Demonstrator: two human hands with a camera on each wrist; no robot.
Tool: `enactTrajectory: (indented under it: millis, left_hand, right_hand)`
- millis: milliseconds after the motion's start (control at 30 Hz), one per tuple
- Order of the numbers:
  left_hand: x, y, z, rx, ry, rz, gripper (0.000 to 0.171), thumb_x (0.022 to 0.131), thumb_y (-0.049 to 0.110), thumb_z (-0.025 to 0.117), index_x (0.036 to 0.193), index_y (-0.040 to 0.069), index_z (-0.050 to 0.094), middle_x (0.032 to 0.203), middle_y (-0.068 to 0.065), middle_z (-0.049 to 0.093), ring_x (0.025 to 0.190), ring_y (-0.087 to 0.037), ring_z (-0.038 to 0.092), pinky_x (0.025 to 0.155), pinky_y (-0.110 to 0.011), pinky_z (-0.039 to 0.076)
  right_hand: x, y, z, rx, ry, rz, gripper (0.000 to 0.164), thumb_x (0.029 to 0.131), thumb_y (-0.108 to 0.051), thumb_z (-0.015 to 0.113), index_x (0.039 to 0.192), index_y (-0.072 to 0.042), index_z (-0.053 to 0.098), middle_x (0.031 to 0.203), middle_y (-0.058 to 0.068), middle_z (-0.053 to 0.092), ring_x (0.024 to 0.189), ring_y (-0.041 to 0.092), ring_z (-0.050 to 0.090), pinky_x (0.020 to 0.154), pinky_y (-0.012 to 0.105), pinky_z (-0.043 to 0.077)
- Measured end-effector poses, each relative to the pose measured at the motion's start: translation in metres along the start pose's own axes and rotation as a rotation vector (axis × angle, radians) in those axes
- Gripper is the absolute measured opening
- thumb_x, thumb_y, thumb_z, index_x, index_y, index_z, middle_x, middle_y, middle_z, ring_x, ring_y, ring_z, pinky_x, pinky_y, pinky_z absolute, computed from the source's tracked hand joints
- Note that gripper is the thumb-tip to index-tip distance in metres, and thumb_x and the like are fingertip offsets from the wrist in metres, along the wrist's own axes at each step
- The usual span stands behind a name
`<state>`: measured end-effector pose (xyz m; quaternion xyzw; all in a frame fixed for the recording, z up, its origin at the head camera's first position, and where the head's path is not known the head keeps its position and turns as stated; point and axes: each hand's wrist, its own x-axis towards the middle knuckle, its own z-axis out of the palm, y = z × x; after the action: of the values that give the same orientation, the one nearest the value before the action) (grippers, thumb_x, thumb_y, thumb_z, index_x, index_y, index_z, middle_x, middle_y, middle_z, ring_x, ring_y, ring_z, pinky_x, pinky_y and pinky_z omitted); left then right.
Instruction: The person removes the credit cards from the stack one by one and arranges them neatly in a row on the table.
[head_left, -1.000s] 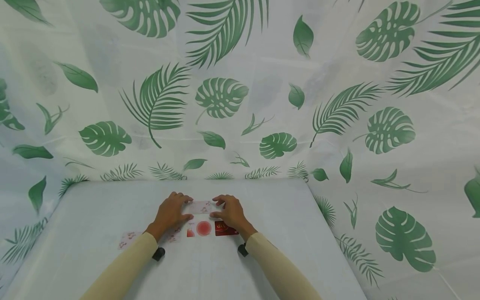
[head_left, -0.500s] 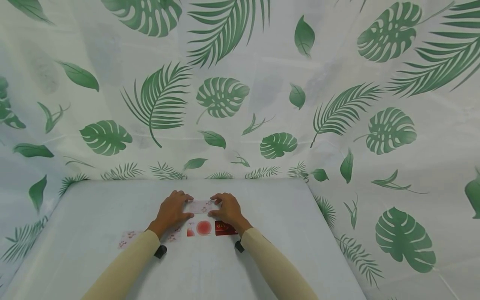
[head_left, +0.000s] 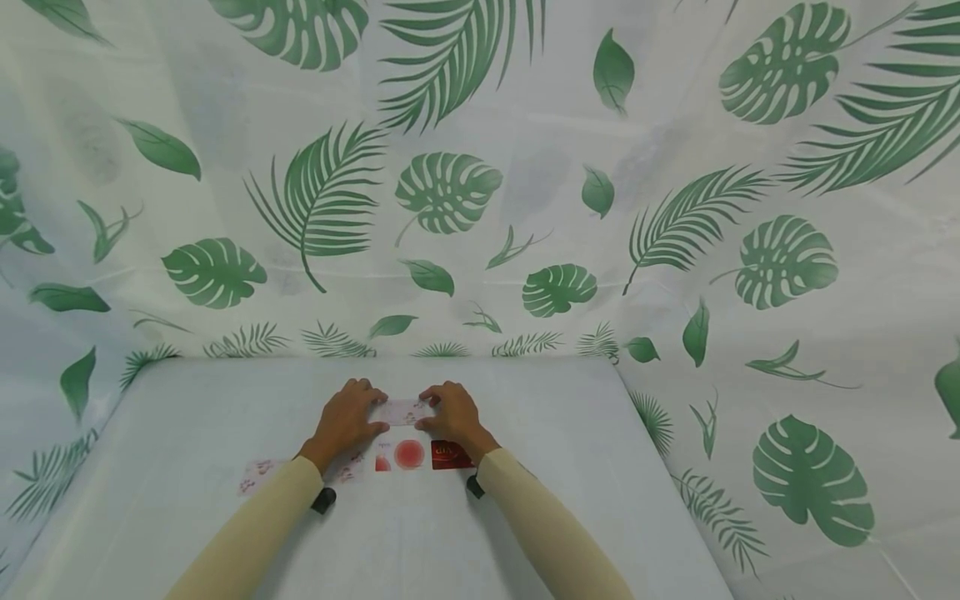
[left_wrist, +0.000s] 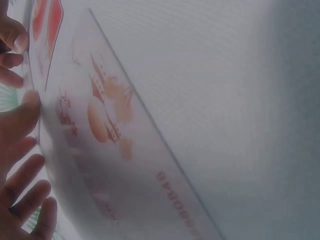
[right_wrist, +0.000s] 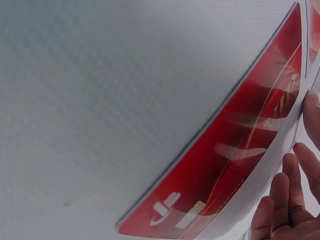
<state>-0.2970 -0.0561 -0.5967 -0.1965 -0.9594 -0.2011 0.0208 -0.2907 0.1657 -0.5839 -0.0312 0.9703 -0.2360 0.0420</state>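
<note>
In the head view a pale card with pink floral print (head_left: 402,412) lies flat on the white table between both hands. My left hand (head_left: 347,421) holds its left end, thumb at the near edge and fingers at the far edge. At the right end my right hand (head_left: 453,417) grips it the same way. Just nearer to me are a white card with a red disc (head_left: 409,454) and a red card with gold lettering (right_wrist: 250,135), the latter partly under the right wrist. Beside the left wrist lies another pale printed card (left_wrist: 105,115).
One more pale floral card (head_left: 258,477) lies left of the left forearm, partly covered by the sleeve. The white table (head_left: 405,542) ends at a hanging sheet with green leaves (head_left: 442,192). Small black devices (head_left: 324,501) sit under both wrists.
The right hand has shifted slightly left and away from me, closer in on the card's end. The left hand has barely moved, and the loose cards stay where they were.
</note>
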Motion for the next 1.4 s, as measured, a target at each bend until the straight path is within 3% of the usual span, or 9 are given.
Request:
enactTrajectory:
  millis: [633, 1100, 1400]
  left_hand:
    - [0.0009, -0.0005, 0.0013, -0.039, 0.026, 0.001, 0.047, 0.084, 0.029, 0.092, 0.123, 0.011, 0.073, 0.114, -0.009, 0.068, 0.109, -0.029, 0.057, 0.098, -0.051, 0.056]
    - [0.0012, 0.0030, 0.0023, -0.048, 0.001, -0.055, 0.049, 0.085, 0.028, 0.091, 0.126, 0.009, 0.070, 0.114, -0.009, 0.068, 0.110, -0.028, 0.057, 0.101, -0.050, 0.056]
    - [0.0008, 0.0020, 0.0017, -0.055, -0.016, -0.050, 0.052, 0.083, 0.031, 0.092, 0.125, 0.008, 0.070, 0.112, -0.008, 0.067, 0.111, -0.028, 0.057, 0.100, -0.049, 0.056]
  right_hand:
    - [0.0066, 0.0053, 0.0053, 0.033, -0.026, -0.010, 0.047, 0.086, -0.032, 0.091, 0.127, -0.024, 0.070, 0.113, -0.001, 0.070, 0.100, 0.016, 0.059, 0.097, 0.036, 0.056]
    - [0.0020, 0.0038, 0.0069, 0.068, 0.000, -0.056, 0.054, 0.081, -0.029, 0.094, 0.128, -0.020, 0.068, 0.101, -0.006, 0.068, 0.098, 0.014, 0.057, 0.097, 0.035, 0.052]
    - [0.0004, 0.0052, 0.0053, 0.098, -0.008, -0.071, 0.053, 0.083, -0.027, 0.093, 0.130, -0.019, 0.070, 0.103, -0.005, 0.067, 0.097, 0.012, 0.056, 0.094, 0.032, 0.050]
